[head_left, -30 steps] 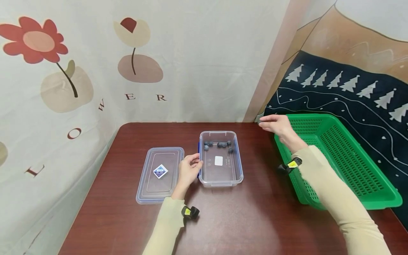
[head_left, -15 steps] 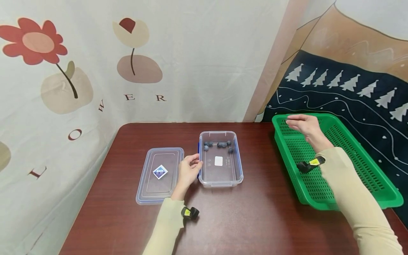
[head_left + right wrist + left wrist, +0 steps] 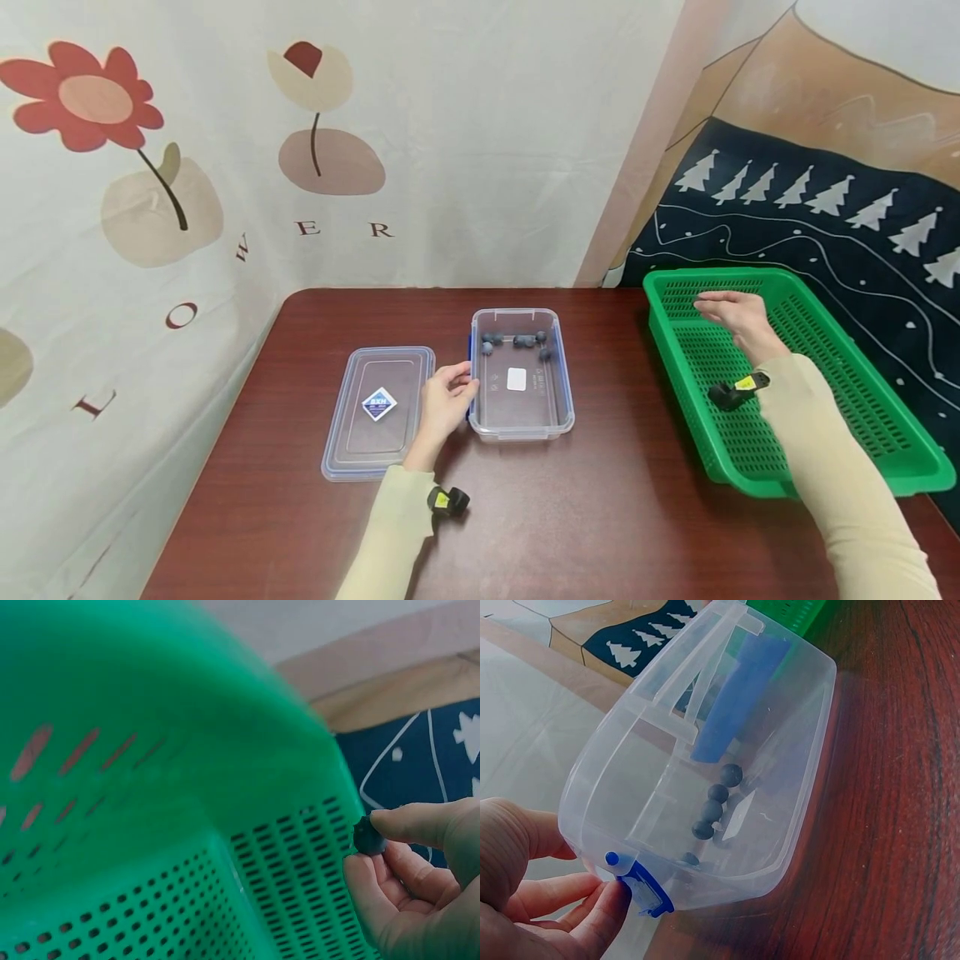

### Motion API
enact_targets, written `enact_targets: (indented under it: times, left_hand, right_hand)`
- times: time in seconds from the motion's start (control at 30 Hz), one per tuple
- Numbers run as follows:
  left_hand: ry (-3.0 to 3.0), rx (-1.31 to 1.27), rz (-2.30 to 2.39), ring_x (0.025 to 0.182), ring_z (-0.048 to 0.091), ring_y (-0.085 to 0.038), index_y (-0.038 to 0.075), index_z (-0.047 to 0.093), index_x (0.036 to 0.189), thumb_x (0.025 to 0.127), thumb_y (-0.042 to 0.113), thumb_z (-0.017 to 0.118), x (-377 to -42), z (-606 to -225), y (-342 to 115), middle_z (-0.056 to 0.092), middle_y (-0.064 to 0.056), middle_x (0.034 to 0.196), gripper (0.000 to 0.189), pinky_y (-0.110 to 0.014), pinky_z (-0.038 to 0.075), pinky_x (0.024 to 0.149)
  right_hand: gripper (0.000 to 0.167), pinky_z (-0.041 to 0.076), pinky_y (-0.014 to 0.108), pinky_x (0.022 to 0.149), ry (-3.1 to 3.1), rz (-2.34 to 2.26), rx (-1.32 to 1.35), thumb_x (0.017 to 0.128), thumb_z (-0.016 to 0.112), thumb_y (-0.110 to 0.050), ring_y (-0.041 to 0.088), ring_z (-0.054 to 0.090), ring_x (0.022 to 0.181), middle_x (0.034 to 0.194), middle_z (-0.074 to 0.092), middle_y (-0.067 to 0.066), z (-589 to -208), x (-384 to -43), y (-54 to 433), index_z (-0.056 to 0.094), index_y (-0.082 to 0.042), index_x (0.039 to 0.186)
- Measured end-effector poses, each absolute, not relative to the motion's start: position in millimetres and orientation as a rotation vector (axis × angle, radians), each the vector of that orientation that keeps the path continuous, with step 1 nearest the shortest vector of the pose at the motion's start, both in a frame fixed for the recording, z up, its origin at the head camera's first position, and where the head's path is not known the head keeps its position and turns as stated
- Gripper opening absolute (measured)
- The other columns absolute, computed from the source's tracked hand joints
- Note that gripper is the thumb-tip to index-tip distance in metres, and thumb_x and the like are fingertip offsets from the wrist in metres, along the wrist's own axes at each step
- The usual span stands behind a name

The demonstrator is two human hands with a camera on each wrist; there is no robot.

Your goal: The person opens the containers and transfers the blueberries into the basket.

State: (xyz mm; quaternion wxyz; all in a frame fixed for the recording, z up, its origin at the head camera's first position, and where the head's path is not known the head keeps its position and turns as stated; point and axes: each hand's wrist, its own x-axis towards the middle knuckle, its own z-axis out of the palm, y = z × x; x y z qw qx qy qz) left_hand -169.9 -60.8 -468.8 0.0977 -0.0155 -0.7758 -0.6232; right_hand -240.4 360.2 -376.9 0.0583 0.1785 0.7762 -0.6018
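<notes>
Over the green basket, we are seeing the newly arrived right hand pinching a berry not yet set down; left of it, the left hand is gripping the clear container.

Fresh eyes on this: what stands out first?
Probably the big green basket at the right of the head view, the right hand over it pinching one dark berry. Next, the clear open box at centre, several berries toward its far end and the left hand at its left side.
</notes>
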Motion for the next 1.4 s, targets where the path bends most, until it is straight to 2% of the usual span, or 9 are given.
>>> enact_targets:
  times: [0.33,0.5,0.63,0.73,0.87,0.93,1.13,1.27,1.4]
  left_hand:
    - [-2.316,-0.038,-1.832,0.090,0.063,-0.036,-0.017,0.061,0.107,0.079,-0.007,0.064,-170,-469,-61,0.060,-0.026,0.098,0.030,-0.032,0.058,0.083]
    - [-2.309,-0.053,-1.825,0.089,0.063,-0.036,-0.018,0.061,0.107,0.079,-0.008,0.064,-171,-470,-61,0.060,-0.026,0.097,0.030,-0.032,0.058,0.082]
    - [-2.304,-0.059,-1.827,0.089,0.063,-0.036,-0.018,0.061,0.107,0.078,-0.008,0.064,-171,-470,-61,0.059,-0.026,0.097,0.030,-0.031,0.058,0.082]
    - [-2.301,-0.068,-1.819,0.088,0.063,-0.036,-0.018,0.061,0.106,0.078,-0.009,0.064,-171,-471,-61,0.060,-0.026,0.096,0.029,-0.031,0.058,0.081]
    - [-2.292,-0.071,-1.815,0.088,0.063,-0.036,-0.018,0.061,0.106,0.078,-0.009,0.064,-171,-471,-60,0.060,-0.027,0.096,0.029,-0.032,0.059,0.080]
    - [-2.290,-0.069,-1.817,0.087,0.063,-0.037,-0.019,0.060,0.105,0.078,-0.010,0.064,-171,-471,-60,0.060,-0.027,0.096,0.029,-0.033,0.059,0.080]
    - [-2.279,-0.050,-1.852,0.089,0.062,-0.040,-0.020,0.059,0.106,0.079,-0.011,0.063,-171,-471,-60,0.059,-0.030,0.098,0.030,-0.038,0.058,0.082]
    - [-2.264,-0.085,-1.843,0.087,0.063,-0.036,-0.019,0.060,0.106,0.079,-0.008,0.064,-172,-475,-61,0.060,-0.027,0.096,0.030,-0.034,0.058,0.081]
    - [-2.177,-0.192,-1.838,0.082,0.064,-0.026,-0.013,0.064,0.106,0.080,0.001,0.066,-177,-487,-65,0.061,-0.020,0.092,0.030,-0.027,0.059,0.077]
  right_hand:
    - [0.035,0.038,0.041,0.108,2.376,-1.776,0.614,0.091,0.060,-0.016,-0.011,0.058,0.069,0.069,0.057,-0.024,-394,-243,369,0.052,-0.003,0.123]
    - [0.041,0.031,0.043,0.112,2.385,-1.747,0.670,0.090,0.062,-0.020,-0.001,0.060,0.098,0.093,0.054,-0.016,-395,-243,370,0.051,-0.006,0.127]
    - [0.041,0.039,0.032,0.108,2.354,-1.799,0.705,0.090,0.062,-0.019,-0.002,0.059,0.093,0.103,0.048,-0.009,-389,-245,366,0.050,-0.008,0.128]
    - [0.029,0.044,0.024,0.103,2.307,-1.906,0.675,0.088,0.064,-0.015,-0.008,0.057,0.074,0.097,0.050,-0.011,-380,-246,360,0.059,-0.012,0.117]
    - [0.009,0.043,0.024,0.103,2.259,-2.020,0.556,0.087,0.066,-0.012,-0.008,0.059,0.071,0.090,0.053,-0.013,-365,-247,349,0.065,-0.020,0.091]
    - [0.014,0.046,0.022,0.099,2.248,-2.064,0.498,0.086,0.066,-0.009,-0.007,0.060,0.072,0.089,0.054,-0.012,-358,-248,342,0.065,-0.023,0.083]
    - [0.025,0.055,0.009,0.070,2.322,-2.060,0.366,0.087,0.063,-0.004,-0.005,0.062,0.071,0.085,0.056,-0.012,-345,-251,319,0.065,-0.026,0.074]
    - [0.023,0.055,0.018,0.083,2.343,-2.049,0.307,0.087,0.063,-0.003,-0.003,0.063,0.074,0.085,0.060,-0.010,-341,-253,301,0.067,-0.024,0.078]
    - [0.014,0.048,0.032,0.098,2.413,-1.946,0.253,0.088,0.064,-0.007,-0.003,0.062,0.080,0.102,0.058,-0.001,-340,-254,280,0.067,-0.011,0.100]
